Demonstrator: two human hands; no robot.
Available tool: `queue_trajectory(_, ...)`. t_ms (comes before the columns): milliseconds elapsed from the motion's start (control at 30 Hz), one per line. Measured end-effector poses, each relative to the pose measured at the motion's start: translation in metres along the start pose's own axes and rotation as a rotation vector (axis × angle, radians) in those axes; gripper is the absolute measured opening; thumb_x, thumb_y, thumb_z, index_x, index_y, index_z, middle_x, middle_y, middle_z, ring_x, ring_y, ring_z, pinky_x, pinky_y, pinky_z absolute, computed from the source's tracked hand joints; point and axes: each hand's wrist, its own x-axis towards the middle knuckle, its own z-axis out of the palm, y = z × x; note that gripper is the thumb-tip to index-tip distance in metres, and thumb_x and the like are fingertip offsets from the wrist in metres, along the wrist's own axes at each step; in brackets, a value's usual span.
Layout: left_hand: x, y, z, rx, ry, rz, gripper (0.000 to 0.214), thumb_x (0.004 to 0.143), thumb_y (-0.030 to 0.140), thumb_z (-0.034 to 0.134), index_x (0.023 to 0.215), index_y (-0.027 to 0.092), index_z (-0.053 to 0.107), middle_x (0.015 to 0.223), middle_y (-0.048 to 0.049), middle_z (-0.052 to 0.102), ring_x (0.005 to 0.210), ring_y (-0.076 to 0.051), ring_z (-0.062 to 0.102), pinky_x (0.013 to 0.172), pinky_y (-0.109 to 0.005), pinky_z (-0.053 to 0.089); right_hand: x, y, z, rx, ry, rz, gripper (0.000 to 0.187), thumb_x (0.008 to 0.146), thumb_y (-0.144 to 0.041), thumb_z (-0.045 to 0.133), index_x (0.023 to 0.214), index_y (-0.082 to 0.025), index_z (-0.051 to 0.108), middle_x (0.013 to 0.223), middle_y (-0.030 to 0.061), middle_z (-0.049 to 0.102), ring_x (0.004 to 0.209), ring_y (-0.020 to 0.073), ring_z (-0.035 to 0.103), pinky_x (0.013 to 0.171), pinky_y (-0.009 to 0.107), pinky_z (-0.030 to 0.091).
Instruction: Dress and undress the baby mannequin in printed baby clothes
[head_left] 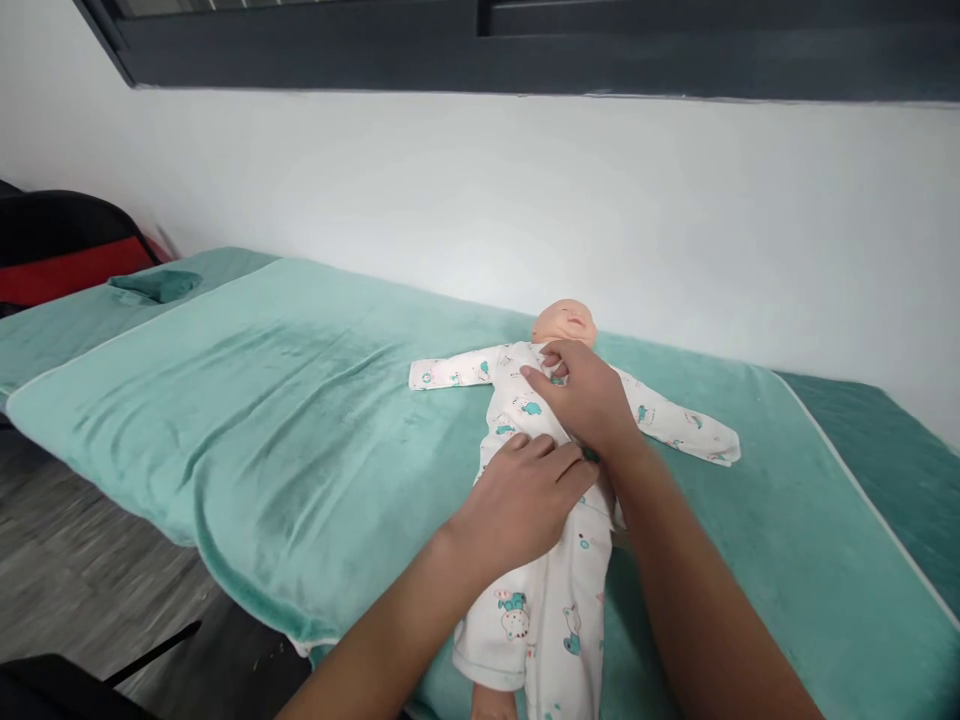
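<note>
A baby doll [564, 321] lies on its back, its head toward the wall. It wears a white pajama top [517, 400] and white pajama pants [566, 600], both printed with small teal animals. Both sleeves stretch out sideways, and one bare foot [493, 702] shows below a pant leg. My right hand [589, 395] is at the upper chest, its thumb and fingers bent in on the top's cloth just below the neck. Lower down, my left hand [525, 500] has its fingers curled on the top near the waist. The cloth under its fingertips is mostly hidden.
A light teal blanket [300, 420] with soft wrinkles covers the bed, over a darker teal cover [885, 450]. A white wall [525, 200] rises behind it. A black and red chair [67, 250] stands at the far left. Grey wood flooring [82, 560] shows at lower left.
</note>
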Motion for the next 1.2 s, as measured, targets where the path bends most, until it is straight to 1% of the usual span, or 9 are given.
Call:
queue_trajectory(100, -0.009, 0.005, 0.002, -0.008, 0.148, -0.078, 0.023, 0.091, 0.008, 0.046, 0.106, 0.02, 0.059, 0.098, -0.0036, 0.067, 0.086, -0.021, 0.055, 0.074, -0.039, 0.039, 0.014, -0.013, 0.003, -0.253, -0.148, 0.071, 0.04, 0.085, -0.044, 0.064, 0.115, -0.018, 0.06, 0.112, 0.0111, 0.066, 0.085, 0.0243, 0.063, 0.066, 0.033, 0.041)
queue_trajectory(267, -0.034, 0.004, 0.014, -0.197, 0.551, -0.566, 0.016, 0.096, 0.018, 0.051, 0.111, 0.02, 0.057, 0.108, -0.0075, 0.062, 0.099, -0.022, 0.055, 0.084, -0.038, 0.042, 0.037, -0.013, 0.011, -0.361, -0.251, 0.182, 0.031, 0.087, -0.039, 0.056, 0.11, -0.019, 0.061, 0.115, 0.0132, 0.062, 0.084, 0.0258, 0.061, 0.06, 0.032, 0.035)
queue_trajectory(500, -0.054, -0.001, 0.028, -0.584, 0.55, -0.646, 0.016, 0.098, 0.024, 0.05, 0.082, 0.021, 0.05, 0.082, -0.0006, 0.054, 0.08, -0.016, 0.05, 0.075, -0.031, 0.041, 0.034, 0.009, 0.008, -0.047, -0.039, 0.262, 0.011, 0.088, -0.027, 0.048, 0.081, -0.022, 0.055, 0.073, 0.0033, 0.059, 0.068, 0.0192, 0.052, 0.059, 0.03, 0.033)
queue_trajectory(567, -0.055, 0.0, 0.029, -0.598, 0.552, -0.636, 0.019, 0.098, 0.024, 0.05, 0.08, 0.021, 0.048, 0.079, 0.0003, 0.051, 0.076, -0.015, 0.048, 0.073, -0.03, 0.039, 0.032, 0.014, 0.003, 0.128, 0.032, 0.322, 0.007, 0.084, -0.025, 0.051, 0.087, -0.022, 0.056, 0.072, 0.0011, 0.057, 0.065, 0.0176, 0.051, 0.058, 0.029, 0.034)
queue_trajectory(700, -0.051, -0.002, 0.025, -0.649, 0.569, -0.641, 0.022, 0.098, 0.025, 0.049, 0.077, 0.021, 0.047, 0.075, 0.0013, 0.048, 0.071, -0.013, 0.045, 0.068, -0.029, 0.038, 0.027, 0.019, -0.007, 0.362, 0.115, 0.404, 0.032, 0.077, -0.021, 0.053, 0.108, -0.025, 0.059, 0.065, -0.0046, 0.05, 0.053, 0.0144, 0.043, 0.054, 0.028, 0.033)
queue_trajectory(833, -0.024, -0.028, 0.014, -0.635, 0.559, -0.617, 0.022, 0.097, 0.028, 0.051, 0.077, 0.021, 0.054, 0.075, 0.001, 0.053, 0.073, -0.013, 0.049, 0.07, -0.028, 0.039, 0.024, 0.021, -0.017, 0.201, 0.119, 0.335, 0.035, 0.073, -0.018, 0.052, 0.106, -0.025, 0.062, 0.057, -0.0052, 0.047, 0.056, 0.0165, 0.044, 0.058, 0.029, 0.034)
queue_trajectory(967, 0.034, -0.069, 0.005, -0.628, 0.522, -0.602, 0.017, 0.095, 0.027, 0.053, 0.086, 0.022, 0.066, 0.09, -0.0021, 0.066, 0.087, -0.016, 0.059, 0.079, -0.029, 0.044, 0.023, 0.03, -0.034, 0.115, 0.128, 0.307, 0.023, 0.077, -0.019, 0.051, 0.097, -0.024, 0.063, 0.054, -0.0046, 0.048, 0.058, 0.0174, 0.049, 0.06, 0.029, 0.033)
queue_trajectory(1067, 0.081, -0.091, 0.003, -0.692, 0.388, -0.612, 0.017, 0.091, 0.026, 0.055, 0.089, 0.021, 0.071, 0.096, -0.0034, 0.071, 0.091, -0.018, 0.063, 0.081, -0.03, 0.046, 0.024, 0.039, -0.043, 0.08, 0.128, 0.345, 0.007, 0.083, -0.029, 0.053, 0.081, -0.023, 0.058, 0.057, -0.0031, 0.053, 0.059, 0.0168, 0.05, 0.061, 0.029, 0.034)
queue_trajectory(1200, 0.122, -0.1, 0.005, -0.796, 0.147, -0.607, 0.02, 0.088, 0.03, 0.056, 0.077, 0.02, 0.07, 0.089, -0.0026, 0.073, 0.084, -0.018, 0.063, 0.075, -0.03, 0.046, 0.026, 0.042, -0.035, 0.003, -0.035, 0.413, 0.025, 0.082, -0.045, 0.06, 0.071, -0.024, 0.051, 0.067, 0.0004, 0.06, 0.063, 0.0179, 0.051, 0.061, 0.03, 0.034)
